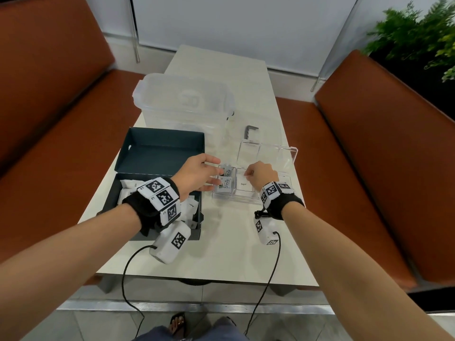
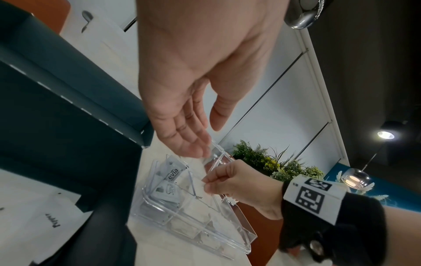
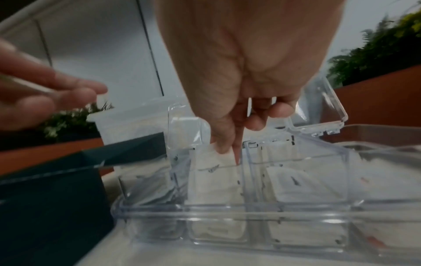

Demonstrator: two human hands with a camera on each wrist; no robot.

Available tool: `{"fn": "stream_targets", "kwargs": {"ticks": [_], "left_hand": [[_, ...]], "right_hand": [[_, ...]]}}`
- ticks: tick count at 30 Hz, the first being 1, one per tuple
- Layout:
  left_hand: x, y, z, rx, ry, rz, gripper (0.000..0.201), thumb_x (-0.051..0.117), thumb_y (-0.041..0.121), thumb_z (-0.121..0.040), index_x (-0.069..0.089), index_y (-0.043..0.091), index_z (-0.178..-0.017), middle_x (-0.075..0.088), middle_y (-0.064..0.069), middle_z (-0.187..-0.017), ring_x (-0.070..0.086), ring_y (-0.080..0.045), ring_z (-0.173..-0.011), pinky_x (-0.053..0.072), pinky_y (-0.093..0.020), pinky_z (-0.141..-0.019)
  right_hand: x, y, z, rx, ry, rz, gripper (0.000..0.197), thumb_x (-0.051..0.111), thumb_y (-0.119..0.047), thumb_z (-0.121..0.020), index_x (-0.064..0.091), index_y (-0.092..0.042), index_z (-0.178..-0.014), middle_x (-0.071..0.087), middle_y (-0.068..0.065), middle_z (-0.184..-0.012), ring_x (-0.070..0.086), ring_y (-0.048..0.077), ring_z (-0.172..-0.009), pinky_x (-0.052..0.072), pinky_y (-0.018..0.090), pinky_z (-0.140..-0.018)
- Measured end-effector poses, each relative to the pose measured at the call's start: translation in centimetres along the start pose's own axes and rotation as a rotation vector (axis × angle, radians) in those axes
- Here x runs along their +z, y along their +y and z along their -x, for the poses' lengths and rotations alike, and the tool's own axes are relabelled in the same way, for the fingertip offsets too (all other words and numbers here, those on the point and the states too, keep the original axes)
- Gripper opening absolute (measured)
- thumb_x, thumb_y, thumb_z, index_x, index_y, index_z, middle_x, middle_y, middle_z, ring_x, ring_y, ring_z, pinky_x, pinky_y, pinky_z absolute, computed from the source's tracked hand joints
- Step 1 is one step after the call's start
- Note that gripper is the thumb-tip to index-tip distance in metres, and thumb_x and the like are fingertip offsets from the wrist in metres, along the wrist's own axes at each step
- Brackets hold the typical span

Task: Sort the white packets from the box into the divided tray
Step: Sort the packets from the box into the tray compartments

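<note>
A café or restaurant booth

Two rust-brown padded bench seats [image 1: 384,153] face each other across a narrow pale surface [image 1: 221,252], with a glazed white partition [image 1: 234,28] behind and a fern-like plant [image 1: 416,33] at the right. Packets marked Stevia [image 1: 228,174] and Sugar [image 1: 243,184] lie in a clear divided tray [image 1: 290,153]. Pendant lamps [image 2: 385,135] glow in the left wrist view.

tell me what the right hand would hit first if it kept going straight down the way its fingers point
Most likely the white sugar packet it is pinching would land in the middle compartment of the clear plastic divided tray. The right hand points its fingertips down into that cell, though how far off the floor is stays unclear.
</note>
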State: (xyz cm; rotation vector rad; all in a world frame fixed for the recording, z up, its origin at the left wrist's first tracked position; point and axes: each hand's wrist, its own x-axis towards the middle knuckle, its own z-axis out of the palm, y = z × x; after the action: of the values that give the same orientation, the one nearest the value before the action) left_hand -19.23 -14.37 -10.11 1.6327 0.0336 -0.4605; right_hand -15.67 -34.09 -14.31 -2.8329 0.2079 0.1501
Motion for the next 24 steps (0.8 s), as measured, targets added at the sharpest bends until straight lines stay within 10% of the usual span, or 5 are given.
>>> {"fn": "stream_targets", "kwargs": {"ticks": [6,24], "left_hand": [[-0.5,-0.3,0.1,0.01,0.019,0.015,0.023,0.058,0.009,-0.095,0.056,0.015,-0.117,0.07,-0.005,-0.105,0.069,-0.018,-0.079,0.057,-0.026,-0.065],[-2.7,-1.1,0.4,-0.004,0.084,0.039,0.022,0.06,0.01,-0.094,0.06,0.016,-0.115,0.071,-0.007,-0.106,0.07,-0.016,-0.079,0.059,-0.026,-0.067]], "right_hand": [[0.5,0.3,-0.1,-0.217,0.09,0.295,0.03,0.056,-0.004,-0.091,0.062,-0.017,-0.118,0.061,0.006,-0.117,0.052,0.028,-0.109,0.035,0.037,-0.091],[-0.4,-0.9,-0.2,-0.108,-0.189,0.441,0.031,0.072,-0.025,-0.081,0.065,-0.035,-0.11,0.067,-0.01,-0.11,0.053,0.02,-0.11,0.027,0.044,-0.101]]}}
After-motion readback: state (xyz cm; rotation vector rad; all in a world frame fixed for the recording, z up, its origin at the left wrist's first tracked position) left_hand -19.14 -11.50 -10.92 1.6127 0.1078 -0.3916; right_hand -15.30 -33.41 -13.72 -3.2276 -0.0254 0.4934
